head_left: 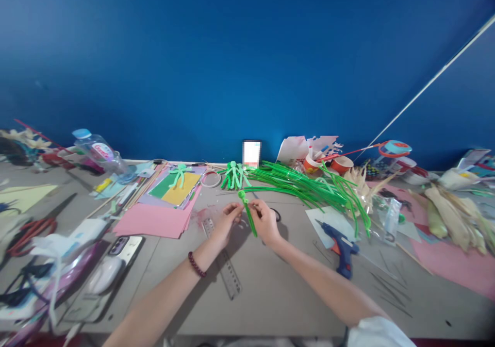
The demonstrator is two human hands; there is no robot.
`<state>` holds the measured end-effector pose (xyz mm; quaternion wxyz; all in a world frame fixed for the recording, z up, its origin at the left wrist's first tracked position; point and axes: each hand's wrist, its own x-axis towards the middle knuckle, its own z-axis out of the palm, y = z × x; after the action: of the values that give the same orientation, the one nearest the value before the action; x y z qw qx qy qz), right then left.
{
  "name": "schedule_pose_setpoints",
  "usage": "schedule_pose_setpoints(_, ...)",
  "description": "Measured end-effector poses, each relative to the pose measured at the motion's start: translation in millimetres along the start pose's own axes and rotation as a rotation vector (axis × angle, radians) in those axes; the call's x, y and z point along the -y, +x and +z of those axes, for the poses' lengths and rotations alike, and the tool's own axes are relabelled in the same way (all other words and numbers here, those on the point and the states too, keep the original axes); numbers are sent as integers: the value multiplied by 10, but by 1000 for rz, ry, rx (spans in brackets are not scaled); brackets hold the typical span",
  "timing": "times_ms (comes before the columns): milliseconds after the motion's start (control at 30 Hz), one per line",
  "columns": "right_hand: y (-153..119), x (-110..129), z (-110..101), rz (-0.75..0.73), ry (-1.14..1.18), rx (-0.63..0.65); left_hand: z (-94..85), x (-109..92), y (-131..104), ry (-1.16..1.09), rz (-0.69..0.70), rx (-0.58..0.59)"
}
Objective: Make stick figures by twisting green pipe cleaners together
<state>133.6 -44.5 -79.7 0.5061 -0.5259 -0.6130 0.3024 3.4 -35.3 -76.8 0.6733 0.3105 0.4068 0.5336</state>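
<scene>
Pinching a green fuzzy-stem figure, the fingers of the left hand and right hand hold it over the table. Green stems lie at two o'clock, a ruler at seven.

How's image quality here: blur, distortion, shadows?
Head view, sides: bottle stretched, husks smeared; head view, table: soft shadows by the forearms; head view, back: panel pixelated, white-centred; head view, middle: green piece at the right hand slightly soft.

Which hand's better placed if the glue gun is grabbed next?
Right, likely. The right hand is nearer the glue gun; the left hand would have to reach past the right.
</scene>
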Motion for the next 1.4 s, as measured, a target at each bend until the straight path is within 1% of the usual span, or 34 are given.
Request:
schedule_pose_setpoints(133,-30,-21,-18,-121,-213,7,-1,43,10,56,88,47)
schedule_pose_setpoints(233,-30,-21,-19,-188,-311,17,2,59,6,23,94,39)
schedule_pose_setpoints(333,-18,-18,-18,-202,-302,25,12,37,-11,-64,53,41)
schedule_pose_setpoints(433,-5,-16,-13,-179,-181,44,25,3,-21,-94,50,36)
schedule_pose_setpoints(533,1,-5,0,-104,-31,46,29,-14,-17,-88,71,37)
schedule_pose_setpoints(667,3,31,29,36,123,13,21,-9,-12,-112,36,64)
schedule_pose_setpoints(733,9,55,45,160,217,46,18,1,-11,-134,10,90)
schedule_pose_setpoints(800,21,75,60,298,343,110,18,12,-9,-159,-8,109)
schedule_pose_setpoints(867,40,80,72,392,483,179,25,16,-4,-190,-30,112)
schedule_pose_setpoints(967,70,54,82,455,645,226,40,1,-1,-237,-83,124)
schedule_pose_setpoints(1033,85,16,82,466,677,195,49,-16,-7,-257,-94,132)
schedule_pose_setpoints(1133,94,-50,77,418,593,117,51,-20,-21,-248,-86,136)
schedule_pose_setpoints(1233,87,-97,62,283,409,33,42,24,-25,-200,-93,116)
schedule_pose_setpoints(1333,68,-109,36,122,215,-30,27,83,-14,-125,-72,22)
schedule_pose_setpoints(1400,49,-101,19,32,109,-44,19,102,-3,-84,-42,-37)
